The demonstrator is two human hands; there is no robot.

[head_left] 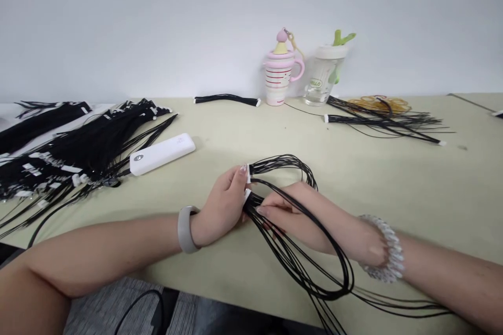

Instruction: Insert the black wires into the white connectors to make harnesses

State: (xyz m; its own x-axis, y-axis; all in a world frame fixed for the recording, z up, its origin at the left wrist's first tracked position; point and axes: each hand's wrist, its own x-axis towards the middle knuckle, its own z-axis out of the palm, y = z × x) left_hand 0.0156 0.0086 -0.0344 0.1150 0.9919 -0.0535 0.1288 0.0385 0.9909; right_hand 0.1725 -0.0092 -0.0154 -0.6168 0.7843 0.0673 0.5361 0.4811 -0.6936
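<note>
Near the front middle of the table, my left hand (226,199) pinches the white connectors (247,174) of a black wire harness (283,161). Its thumb presses on the upper connector, and a second white end sits just below. From these ends several thin black wires loop out to the right and hang past the table's front edge. My right hand (293,214) is closed around some of the wires close to the lower connector, thumb and fingertips together. The wires partly cover its fingers.
A pile of black wire harnesses (98,141) lies at left beside a white power bank (163,154). At the back stand a pink-lidded cup (278,78) and a clear bottle (320,81). More harnesses (226,98) lie along the wall, with yellow rubber bands (379,104) at right.
</note>
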